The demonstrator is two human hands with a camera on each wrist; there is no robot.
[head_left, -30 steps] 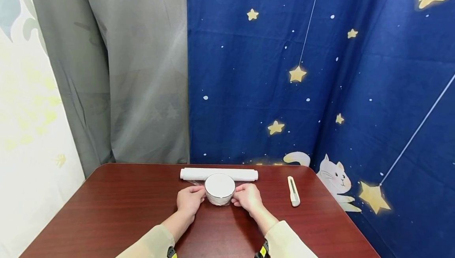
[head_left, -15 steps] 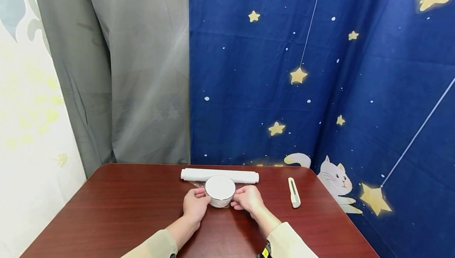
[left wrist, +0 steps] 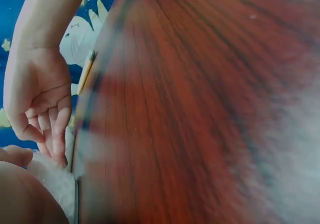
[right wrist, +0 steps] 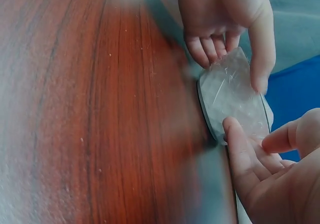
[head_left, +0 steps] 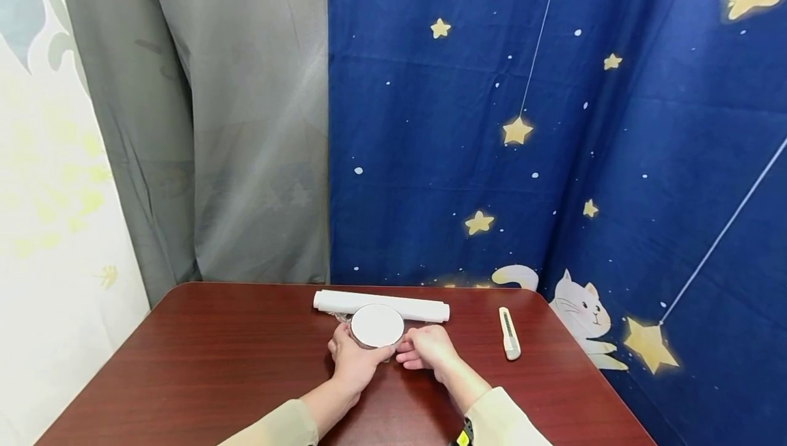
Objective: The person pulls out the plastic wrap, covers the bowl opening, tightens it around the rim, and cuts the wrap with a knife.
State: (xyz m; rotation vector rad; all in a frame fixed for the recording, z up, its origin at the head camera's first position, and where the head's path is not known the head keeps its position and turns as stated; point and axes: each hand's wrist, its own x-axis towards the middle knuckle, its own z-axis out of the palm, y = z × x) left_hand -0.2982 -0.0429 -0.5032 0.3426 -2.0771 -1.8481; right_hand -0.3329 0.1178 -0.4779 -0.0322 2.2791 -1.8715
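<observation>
My left hand (head_left: 356,364) grips the bowl (head_left: 378,326) just before the white roll (head_left: 415,307), while my right hand (head_left: 427,347) (pinching or touching, I can't tell) apparently smooths film (right wrist: 225,91), probably needing a snug tuck next.

Starry blue curtain (head_left: 424,125); grey curtain (head_left: 258,125)

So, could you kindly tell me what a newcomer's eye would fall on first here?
Probably the deep blue curtain behind the table, with its yellow stars and a white cat at the table's right edge. Next would come the round white bowl near the table's middle, gripped by the left hand, with the right hand at its right side. A white roll lies just behind it.
</observation>
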